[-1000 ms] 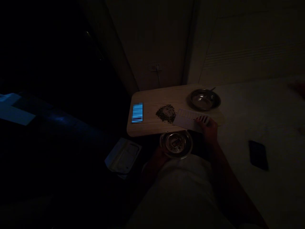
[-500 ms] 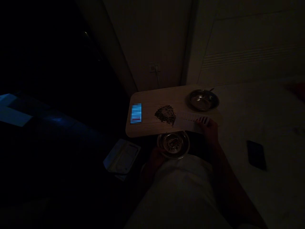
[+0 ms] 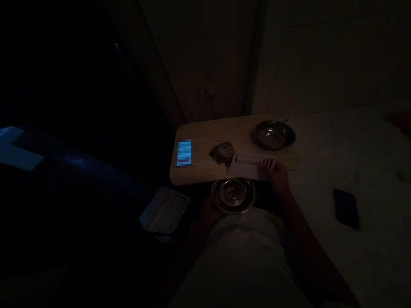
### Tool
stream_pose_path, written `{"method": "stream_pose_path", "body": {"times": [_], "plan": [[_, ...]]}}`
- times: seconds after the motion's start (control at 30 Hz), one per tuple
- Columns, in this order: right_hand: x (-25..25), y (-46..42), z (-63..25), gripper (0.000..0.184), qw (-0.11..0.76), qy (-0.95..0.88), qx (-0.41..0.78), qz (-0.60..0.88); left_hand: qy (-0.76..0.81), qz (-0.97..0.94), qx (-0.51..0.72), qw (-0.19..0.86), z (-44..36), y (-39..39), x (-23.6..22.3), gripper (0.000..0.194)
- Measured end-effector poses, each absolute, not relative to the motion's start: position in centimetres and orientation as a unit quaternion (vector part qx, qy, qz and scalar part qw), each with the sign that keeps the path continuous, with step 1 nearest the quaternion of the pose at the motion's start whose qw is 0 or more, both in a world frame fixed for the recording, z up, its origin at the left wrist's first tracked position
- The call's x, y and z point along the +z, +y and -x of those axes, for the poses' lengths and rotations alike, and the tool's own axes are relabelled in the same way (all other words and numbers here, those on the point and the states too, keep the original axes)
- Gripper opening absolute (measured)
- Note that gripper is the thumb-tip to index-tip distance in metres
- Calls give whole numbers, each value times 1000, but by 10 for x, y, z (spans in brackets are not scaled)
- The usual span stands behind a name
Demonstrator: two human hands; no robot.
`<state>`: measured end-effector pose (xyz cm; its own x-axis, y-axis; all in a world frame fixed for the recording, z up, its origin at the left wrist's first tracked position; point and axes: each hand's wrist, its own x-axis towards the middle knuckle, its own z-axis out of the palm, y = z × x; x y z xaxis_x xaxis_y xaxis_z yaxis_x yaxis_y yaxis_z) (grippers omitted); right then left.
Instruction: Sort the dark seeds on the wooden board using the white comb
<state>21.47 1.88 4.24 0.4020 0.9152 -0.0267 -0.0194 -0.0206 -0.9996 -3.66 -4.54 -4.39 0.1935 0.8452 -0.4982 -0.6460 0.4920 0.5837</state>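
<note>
In dim light, my left hand (image 3: 211, 210) grips the left rim of a shiny metal bowl (image 3: 251, 197), held just below the front edge of a wooden table (image 3: 199, 133). Some dark bits lie in the bottom of that bowl. My right hand (image 3: 278, 173) is closed on a flat white plastic piece (image 3: 245, 172) with a row of slots, and its fingers reach over the slotted side. The piece lies low over the tabletop, its left end against a pile of small dark grains (image 3: 221, 152).
A second metal bowl (image 3: 275, 135) with a handle sticking out stands at the table's back right. A lit phone screen (image 3: 184, 152) is at the left end. A dark phone (image 3: 346, 208) lies on the pale surface at right. An open box-like item (image 3: 165, 214) is lower left.
My right hand has moved the slotted white piece slightly left and toward me, and the piece's tilt has changed. My left hand and the bowl have hardly moved.
</note>
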Motion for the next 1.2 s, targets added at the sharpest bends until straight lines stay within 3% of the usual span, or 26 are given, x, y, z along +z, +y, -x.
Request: {"method": "stream_pose_path", "body": {"times": [0.53, 0.77, 1.2], "plan": [[28, 23, -219, 43, 567, -378, 439, 586, 401, -40, 492, 772, 40, -34, -42, 18], [31, 27, -233, 41, 639, -333, 337, 606, 388, -59, 478, 786, 39, -37, -35, 33], [33, 23, -227, 35, 614, -378, 332, 608, 374, -64, 481, 791, 36, -36, -28, 41]]}}
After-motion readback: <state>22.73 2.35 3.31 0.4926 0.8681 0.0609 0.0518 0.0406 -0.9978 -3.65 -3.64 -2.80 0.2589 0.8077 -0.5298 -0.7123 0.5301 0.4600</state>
